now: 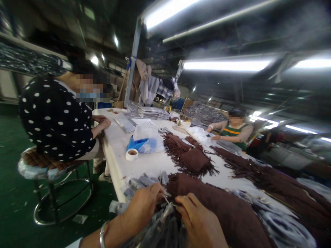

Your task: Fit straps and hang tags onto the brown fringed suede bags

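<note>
Your left hand (143, 206) and right hand (200, 220) pinch a thin white cord (168, 201) over the brown fringed suede garment (214, 206); a hard tug could snap it.

The white table (155, 165) bears brown fringed cloth pieces (192, 159), a tape roll (131, 154) and plastic bags (146, 132).

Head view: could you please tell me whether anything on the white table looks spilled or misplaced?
Nothing on the white table looks spilled or damaged: the brown fringed pieces lie in loose heaps and the tape roll lies flat. Only a scrap lies on the green floor.
</note>
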Tool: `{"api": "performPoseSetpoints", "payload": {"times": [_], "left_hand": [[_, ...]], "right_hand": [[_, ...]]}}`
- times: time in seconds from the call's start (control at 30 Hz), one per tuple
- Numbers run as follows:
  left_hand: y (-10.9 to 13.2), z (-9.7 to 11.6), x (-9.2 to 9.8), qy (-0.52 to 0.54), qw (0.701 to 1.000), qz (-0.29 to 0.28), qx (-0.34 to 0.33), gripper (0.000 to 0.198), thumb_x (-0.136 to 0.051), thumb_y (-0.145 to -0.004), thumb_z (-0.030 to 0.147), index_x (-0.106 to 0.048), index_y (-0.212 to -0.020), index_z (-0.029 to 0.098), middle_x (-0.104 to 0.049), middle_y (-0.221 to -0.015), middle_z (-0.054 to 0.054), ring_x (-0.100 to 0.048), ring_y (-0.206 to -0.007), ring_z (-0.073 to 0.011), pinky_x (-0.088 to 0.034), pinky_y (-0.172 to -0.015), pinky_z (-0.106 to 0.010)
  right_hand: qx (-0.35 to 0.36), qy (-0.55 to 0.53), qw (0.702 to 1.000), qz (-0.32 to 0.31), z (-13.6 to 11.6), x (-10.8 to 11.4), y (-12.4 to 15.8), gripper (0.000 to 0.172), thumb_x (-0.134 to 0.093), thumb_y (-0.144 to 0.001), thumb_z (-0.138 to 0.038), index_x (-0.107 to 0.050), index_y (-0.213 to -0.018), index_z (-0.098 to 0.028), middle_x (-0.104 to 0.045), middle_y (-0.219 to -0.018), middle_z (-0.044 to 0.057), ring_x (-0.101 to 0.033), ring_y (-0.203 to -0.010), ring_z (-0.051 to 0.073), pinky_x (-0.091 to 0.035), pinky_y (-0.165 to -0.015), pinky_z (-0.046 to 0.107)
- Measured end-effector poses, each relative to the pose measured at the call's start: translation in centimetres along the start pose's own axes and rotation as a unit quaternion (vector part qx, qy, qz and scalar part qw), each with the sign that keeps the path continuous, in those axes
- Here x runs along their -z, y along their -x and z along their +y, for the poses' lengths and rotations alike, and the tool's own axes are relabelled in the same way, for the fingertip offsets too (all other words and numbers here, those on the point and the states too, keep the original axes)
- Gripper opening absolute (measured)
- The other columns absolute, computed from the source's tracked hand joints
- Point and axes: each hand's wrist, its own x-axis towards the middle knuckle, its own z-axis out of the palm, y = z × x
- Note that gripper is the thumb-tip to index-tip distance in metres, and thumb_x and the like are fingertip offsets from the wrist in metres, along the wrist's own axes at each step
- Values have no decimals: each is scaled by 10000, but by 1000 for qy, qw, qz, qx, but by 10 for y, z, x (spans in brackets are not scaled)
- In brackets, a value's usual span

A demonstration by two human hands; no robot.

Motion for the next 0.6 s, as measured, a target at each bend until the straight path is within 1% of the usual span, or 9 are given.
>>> {"api": "performPoseSetpoints", "payload": {"times": [0.03,0.07,0.13,0.23,0.3,0.47,0.53,0.6], "left_hand": [[3,-1,4,-72,997,3,-32,157,-430,-892,157,-585,-896,182,-652,-788,-61,-614,-673,-203,-401,-615,-284],[6,-2,8,-123,991,0,-54,179,-418,-897,137,-589,-923,184,-657,-846,-72,-623,-703,-209,-402,-627,-287],[9,-1,15,-157,984,5,-80,210,-380,-936,148,-585,-951,191,-643,-916,-77,-626,-745,-204,-412,-651,-286],[10,6,22,-104,989,44,-95,223,-340,-994,224,-554,-939,203,-612,-930,-56,-612,-807,-186,-425,-709,-277],[8,12,23,-58,993,51,-90,193,-364,-996,246,-538,-922,205,-607,-886,-37,-601,-806,-178,-423,-712,-270],[0,24,18,32,996,34,-72,148,-432,-966,244,-549,-886,200,-590,-728,7,-573,-678,-155,-414,-662,-257],[-5,25,14,89,995,19,-47,153,-439,-962,260,-554,-882,197,-572,-644,27,-557,-598,-142,-411,-627,-249],[-10,23,10,149,989,-2,-3,179,-421,-967,290,-553,-896,194,-551,-575,40,-538,-532,-138,-407,-581,-243]], "right_hand": [[-8,-3,1000,-9,-4,2,-2,268,-388,-956,-186,-619,-1058,-275,-639,-996,25,-693,-772,179,-505,-661,264],[-14,-7,1000,-17,-8,4,-5,264,-398,-951,-175,-628,-1039,-271,-639,-990,24,-688,-776,179,-496,-669,265],[-21,-20,999,-28,-14,7,-10,254,-423,-940,-154,-644,-997,-264,-637,-980,17,-677,-783,173,-474,-689,261],[-21,-53,998,-21,-19,9,-18,248,-449,-931,-147,-664,-960,-267,-633,-954,2,-658,-798,157,-442,-721,249],[-19,-80,997,-17,-20,8,-22,251,-456,-930,-156,-676,-948,-276,-630,-931,-9,-644,-804,148,-425,-730,240],[-20,-132,991,-21,-18,7,-27,231,-476,-898,-148,-674,-838,-251,-624,-864,-21,-614,-764,133,-401,-695,230],[-26,-157,987,-13,-17,8,-25,211,-487,-875,-131,-660,-820,-238,-629,-846,-22,-608,-760,135,-399,-687,234],[-29,-185,982,-2,-15,9,-23,201,-488,-863,-121,-645,-793,-226,-629,-810,-23,-605,-747,139,-401,-674,239]]}}
